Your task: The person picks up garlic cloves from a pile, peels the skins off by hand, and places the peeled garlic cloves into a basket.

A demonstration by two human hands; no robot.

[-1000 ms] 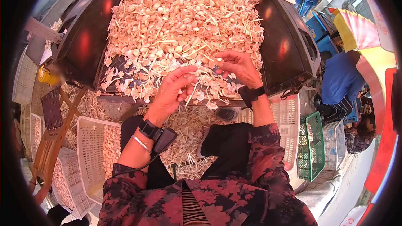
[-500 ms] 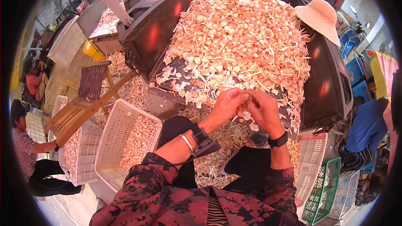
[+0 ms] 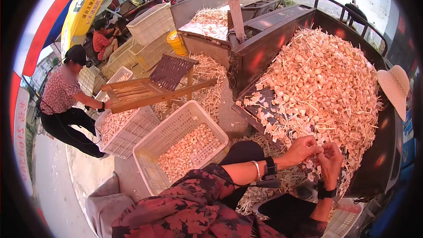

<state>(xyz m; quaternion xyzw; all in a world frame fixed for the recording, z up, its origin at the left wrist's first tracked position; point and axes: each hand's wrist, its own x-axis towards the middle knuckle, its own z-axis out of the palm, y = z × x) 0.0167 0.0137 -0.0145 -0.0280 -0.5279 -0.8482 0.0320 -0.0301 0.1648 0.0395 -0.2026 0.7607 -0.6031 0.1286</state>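
My left hand (image 3: 301, 150) and my right hand (image 3: 330, 161) meet at the fingertips, both closed in a pinch. Whatever sits between the fingers is too small and hidden to make out; pale papery bits show just below them. Right behind the hands rises a big heap of garlic (image 3: 326, 83) with dry stalks and loose skins, piled on a dark metal cart bed (image 3: 282, 55). To the left of my left arm, a pale plastic crate (image 3: 145, 154) holds peeled-looking cloves (image 3: 187, 150). Stalks and skins cover the ground under my forearms.
A wooden folding chair (image 3: 145, 92) stands left, beside another crate (image 3: 128, 136) of garlic. One person (image 3: 61, 88) leans toward the chair; another (image 3: 103, 42) sits farther back. A straw hat (image 3: 393, 89) hangs on the cart's right side. A yellow bucket (image 3: 177, 44) stands behind.
My view has swung left, so the hands, heap and cart appear farther right. Both hands remain pinched together. More of the person, chair and street on the left now shows.
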